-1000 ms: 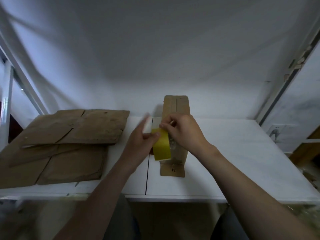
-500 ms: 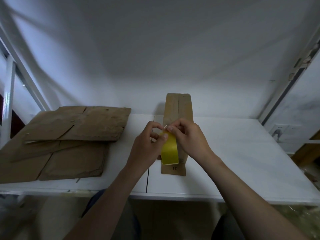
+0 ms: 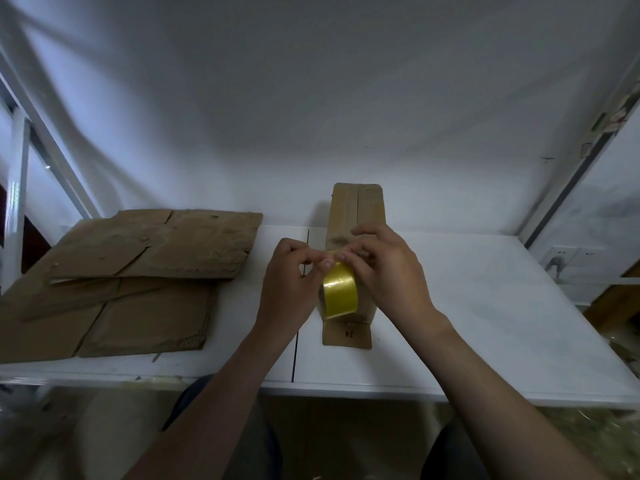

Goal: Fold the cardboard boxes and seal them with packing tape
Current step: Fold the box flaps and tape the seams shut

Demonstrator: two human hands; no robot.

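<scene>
A narrow folded cardboard box [image 3: 356, 209] lies lengthwise at the middle of the white table [image 3: 485, 306], its near flap marked "24". A roll of yellow packing tape [image 3: 340, 292] hangs just above the box's near half. My left hand [image 3: 291, 285] pinches the roll's top edge with thumb and forefinger. My right hand [image 3: 388, 271] meets it from the right, fingertips on the same top edge of the roll. The middle of the box is hidden behind both hands.
A pile of flat, unfolded cardboard boxes [image 3: 131, 271] covers the table's left part. A white wall rises behind the table. A metal frame post [image 3: 17, 188] stands at the left, and a wall socket [image 3: 561, 258] shows at the right.
My left hand has closed from spread fingers to a pinch on the tape roll. Both hands and the roll have shifted slightly to the right over the box.
</scene>
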